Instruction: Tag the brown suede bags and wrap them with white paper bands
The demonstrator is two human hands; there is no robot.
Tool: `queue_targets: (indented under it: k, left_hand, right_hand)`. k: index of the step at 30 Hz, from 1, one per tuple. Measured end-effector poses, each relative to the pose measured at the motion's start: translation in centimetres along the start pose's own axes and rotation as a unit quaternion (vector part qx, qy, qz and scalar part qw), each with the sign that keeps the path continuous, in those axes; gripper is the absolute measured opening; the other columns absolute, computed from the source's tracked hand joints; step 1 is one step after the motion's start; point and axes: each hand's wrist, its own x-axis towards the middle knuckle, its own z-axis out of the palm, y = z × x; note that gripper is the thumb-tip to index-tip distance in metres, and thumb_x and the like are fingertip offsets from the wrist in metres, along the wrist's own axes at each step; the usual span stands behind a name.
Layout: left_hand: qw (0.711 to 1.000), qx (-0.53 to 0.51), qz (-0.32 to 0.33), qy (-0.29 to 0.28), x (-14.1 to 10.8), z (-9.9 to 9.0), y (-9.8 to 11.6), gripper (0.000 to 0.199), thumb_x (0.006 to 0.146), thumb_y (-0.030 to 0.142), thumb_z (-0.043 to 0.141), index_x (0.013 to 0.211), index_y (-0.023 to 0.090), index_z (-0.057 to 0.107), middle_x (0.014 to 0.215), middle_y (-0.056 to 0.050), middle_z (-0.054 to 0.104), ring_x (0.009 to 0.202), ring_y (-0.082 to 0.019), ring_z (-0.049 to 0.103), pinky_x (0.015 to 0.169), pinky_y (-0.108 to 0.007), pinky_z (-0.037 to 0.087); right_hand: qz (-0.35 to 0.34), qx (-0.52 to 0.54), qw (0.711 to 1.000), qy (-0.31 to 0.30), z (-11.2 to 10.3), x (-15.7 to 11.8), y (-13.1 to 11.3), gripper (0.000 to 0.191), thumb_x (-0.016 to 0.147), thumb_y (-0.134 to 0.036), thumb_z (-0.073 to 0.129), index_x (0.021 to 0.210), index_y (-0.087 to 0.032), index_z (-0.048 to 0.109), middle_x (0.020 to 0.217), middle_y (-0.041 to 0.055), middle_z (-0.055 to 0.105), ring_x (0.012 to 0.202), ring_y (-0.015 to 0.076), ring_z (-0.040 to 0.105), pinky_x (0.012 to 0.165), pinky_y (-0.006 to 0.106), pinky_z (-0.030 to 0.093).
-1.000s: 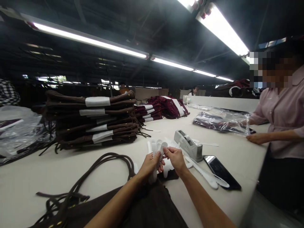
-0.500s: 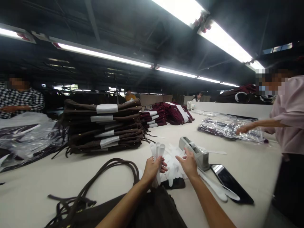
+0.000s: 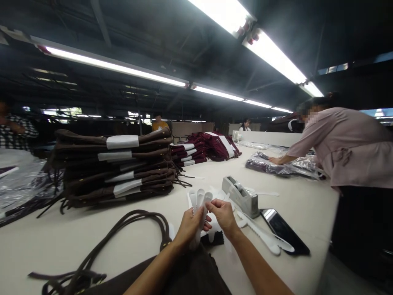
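My left hand [image 3: 190,224] is closed round several white plastic strips [image 3: 200,198] with rounded ends and toothed edges, held upright in a fan. My right hand [image 3: 225,216] pinches at the right side of this bunch, its thumb and fingertips together on a strip. Below both hands lies a dark brown bag [image 3: 187,274], with its long strap handles [image 3: 123,224] looped out to the left. More white strips [image 3: 215,224] lie behind my hands, partly hidden by them.
A grey tape dispenser [image 3: 251,201], a black phone [image 3: 287,232] and loose strips [image 3: 264,237] lie to the right. Stacked brown bags [image 3: 89,164] stand at left, maroon bags [image 3: 215,147] farther back. A co-worker [image 3: 337,139] leans over a plastic-wrapped bundle [image 3: 260,163].
My right hand has moved left from near the tape dispenser and closed at the strips in my left hand. My view has turned right. The co-worker at right now leans farther over the table.
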Motion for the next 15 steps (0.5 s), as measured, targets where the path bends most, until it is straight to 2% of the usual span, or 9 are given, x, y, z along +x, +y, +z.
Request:
queue_targets:
  k: [3, 6, 10, 12, 14, 15]
  left_hand:
    - [1.000, -0.001, 0.001, 0.016, 0.4, -0.4, -0.6, 0.067, 0.064, 0.071, 0.069, 0.086, 0.008, 0.059, 0.065, -0.009, 0.066, 0.050, -0.019, 0.064, 0.048, -0.027, 0.051]
    - [0.999, 0.007, 0.003, 0.038, 0.9, -0.9, -1.2, 0.057, 0.070, 0.062, 0.071, 0.084, 0.009, 0.060, 0.065, -0.010, 0.066, 0.052, -0.019, 0.064, 0.049, -0.026, 0.051]
    - [0.993, 0.018, 0.019, 0.112, 1.1, -1.5, -0.7, 0.035, 0.082, 0.043, 0.067, 0.080, 0.009, 0.060, 0.066, -0.009, 0.067, 0.053, -0.015, 0.064, 0.050, -0.022, 0.050]
    - [0.993, 0.001, 0.020, 0.115, 0.8, -1.5, 0.0, 0.029, 0.086, 0.037, 0.062, 0.082, 0.008, 0.060, 0.071, -0.011, 0.068, 0.056, -0.015, 0.065, 0.053, -0.022, 0.052]
    - [0.993, -0.021, 0.016, 0.111, 0.6, -1.4, 0.7, 0.028, 0.087, 0.036, 0.061, 0.085, 0.008, 0.060, 0.073, -0.011, 0.068, 0.057, -0.016, 0.066, 0.054, -0.024, 0.053]
    - [0.994, -0.028, 0.013, 0.109, 0.5, -1.3, 0.9, 0.029, 0.087, 0.037, 0.060, 0.085, 0.008, 0.059, 0.072, -0.011, 0.068, 0.056, -0.016, 0.065, 0.054, -0.024, 0.053]
  right_hand:
    - [-0.020, -0.029, 0.999, -0.008, 0.3, 0.2, 0.6, 0.045, 0.070, -0.056, 0.067, 0.056, -0.016, 0.054, 0.050, -0.0016, 0.050, 0.050, 0.0120, 0.044, 0.051, 0.026, 0.036]
    - [-0.031, -0.075, 0.997, 0.006, 0.3, 0.6, 1.4, 0.045, 0.074, -0.057, 0.060, 0.057, -0.015, 0.057, 0.054, 0.0019, 0.056, 0.053, 0.0140, 0.049, 0.053, 0.026, 0.038]
    - [-0.002, -0.147, 0.986, 0.078, -1.7, 1.6, 2.5, 0.047, 0.076, -0.059, 0.052, 0.065, -0.015, 0.065, 0.057, 0.0050, 0.061, 0.054, 0.0169, 0.053, 0.057, 0.029, 0.042]
    - [0.019, -0.186, 0.975, 0.122, -3.3, 2.2, 2.8, 0.041, 0.070, -0.056, 0.060, 0.066, -0.015, 0.067, 0.059, 0.0062, 0.062, 0.057, 0.0193, 0.055, 0.060, 0.031, 0.043]
    - [0.019, -0.215, 0.961, 0.174, -4.4, 2.5, 2.7, 0.038, 0.059, -0.048, 0.072, 0.077, -0.015, 0.071, 0.073, 0.0091, 0.066, 0.066, 0.0223, 0.057, 0.064, 0.033, 0.043]
    - [0.012, -0.216, 0.958, 0.190, -4.5, 2.5, 2.6, 0.043, 0.055, -0.044, 0.075, 0.086, -0.014, 0.071, 0.082, 0.0103, 0.067, 0.070, 0.0233, 0.058, 0.067, 0.034, 0.043]
